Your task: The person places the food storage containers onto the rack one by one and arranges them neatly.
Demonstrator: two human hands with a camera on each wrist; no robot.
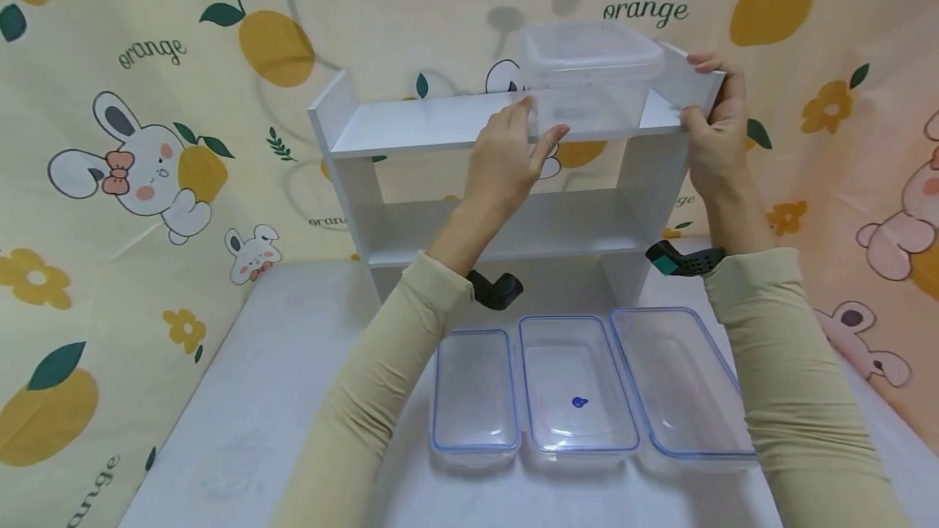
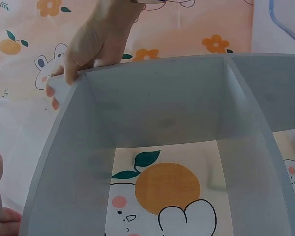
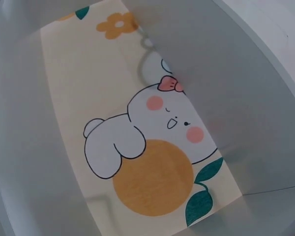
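Note:
A clear plastic food container (image 1: 594,88) with a lid sits on the top board of a white shelf (image 1: 411,125), near its right end. At the container's front left corner is my left hand (image 1: 506,157), its fingers along the side and its thumb across the front. My right hand (image 1: 719,133) grips the shelf's right side panel, fingers over the upper edge and thumb in front. In the left wrist view, the right hand (image 2: 96,42) holds that panel's corner, and part of the left hand shows at the left edge. Neither hand appears in the right wrist view.
In front of the shelf, three clear containers with blue-rimmed lids stand on the white table (image 1: 242,406): a left one (image 1: 475,393), a middle one (image 1: 575,373) with a blue mark, and a right one (image 1: 682,381) partly behind my right sleeve. A printed cloth (image 1: 169,23) hangs behind.

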